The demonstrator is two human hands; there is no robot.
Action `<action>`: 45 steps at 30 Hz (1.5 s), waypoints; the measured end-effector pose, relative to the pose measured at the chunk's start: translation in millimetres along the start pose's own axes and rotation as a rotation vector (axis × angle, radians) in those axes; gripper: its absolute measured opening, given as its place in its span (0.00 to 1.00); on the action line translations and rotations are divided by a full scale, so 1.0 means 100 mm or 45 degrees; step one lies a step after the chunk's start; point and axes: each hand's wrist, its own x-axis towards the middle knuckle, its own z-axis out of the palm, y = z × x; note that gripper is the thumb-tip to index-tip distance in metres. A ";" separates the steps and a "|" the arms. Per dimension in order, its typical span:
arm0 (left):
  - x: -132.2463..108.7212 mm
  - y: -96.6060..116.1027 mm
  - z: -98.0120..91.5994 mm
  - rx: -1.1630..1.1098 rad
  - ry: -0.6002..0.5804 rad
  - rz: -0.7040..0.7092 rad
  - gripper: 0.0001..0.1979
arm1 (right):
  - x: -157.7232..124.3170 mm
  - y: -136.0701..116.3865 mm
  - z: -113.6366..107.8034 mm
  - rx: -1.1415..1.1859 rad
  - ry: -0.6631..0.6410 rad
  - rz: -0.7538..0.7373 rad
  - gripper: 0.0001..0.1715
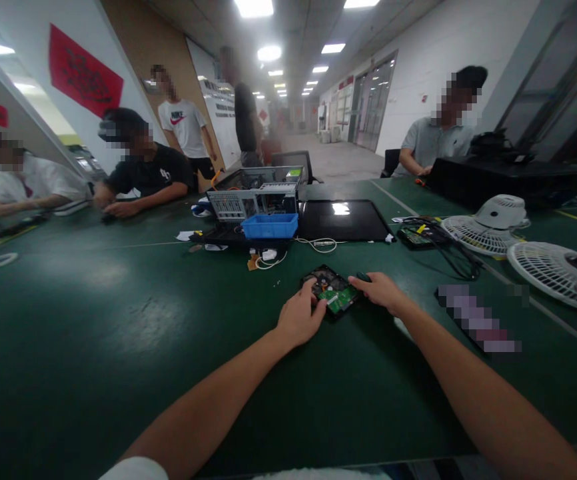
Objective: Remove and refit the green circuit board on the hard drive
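Observation:
A hard drive point(336, 300) lies on the green table in front of me, its green circuit board facing up. My left hand point(302, 312) grips it at the near left side, fingers over the top and thumb along the edge. At its right side my right hand point(379, 292) is closed round a screwdriver point(363, 276) with a dark handle. The shaft and tip of the screwdriver are too small to make out against the drive.
Beyond the drive stand an opened computer case point(253, 200), a blue bin point(270, 226) and a flat black screen point(346, 220). White cables lie before them. To the right are a circuit board point(416, 237), black cables point(461, 263) and white fan parts point(553, 270). Several people are around the table.

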 end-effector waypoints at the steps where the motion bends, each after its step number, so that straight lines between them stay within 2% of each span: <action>1: 0.05 -0.06 -0.03 -0.005 0.036 -0.034 0.25 | 0.01 0.01 0.00 0.002 0.023 0.012 0.29; 6: 0.28 -0.59 -0.31 0.198 0.346 -0.373 0.12 | -0.01 0.01 0.00 0.103 -0.004 -0.017 0.25; 9: 0.33 -0.87 -0.43 0.275 0.357 -0.484 0.10 | -0.03 -0.02 0.00 0.113 -0.044 -0.059 0.24; 12: 0.32 -0.95 -0.42 0.284 0.278 -0.499 0.12 | -0.04 -0.03 0.00 0.112 -0.053 -0.091 0.23; 16: 0.30 -0.88 -0.34 0.347 0.220 -0.434 0.11 | -0.03 -0.02 0.01 0.130 -0.047 -0.085 0.23; 20: 0.28 -0.83 -0.33 0.334 0.181 -0.435 0.10 | -0.03 -0.02 0.02 0.161 -0.040 -0.078 0.23; 28: 0.27 -0.86 -0.33 0.292 0.146 -0.423 0.10 | -0.06 -0.05 0.03 0.197 -0.108 -0.094 0.22; 32: 0.29 -0.88 -0.31 0.249 0.190 -0.433 0.09 | -0.09 -0.07 0.02 0.211 -0.131 -0.101 0.22; 35: 0.29 -0.85 -0.30 0.176 0.249 -0.419 0.08 | -0.07 -0.07 0.00 0.214 -0.086 -0.097 0.20; 39: 0.25 -0.71 -0.23 0.128 0.355 -0.229 0.07 | -0.05 -0.06 -0.05 0.191 0.053 -0.207 0.17; 45: 0.09 -0.40 0.02 -0.115 0.476 0.293 0.06 | -0.18 -0.22 -0.07 -0.031 0.254 -0.640 0.12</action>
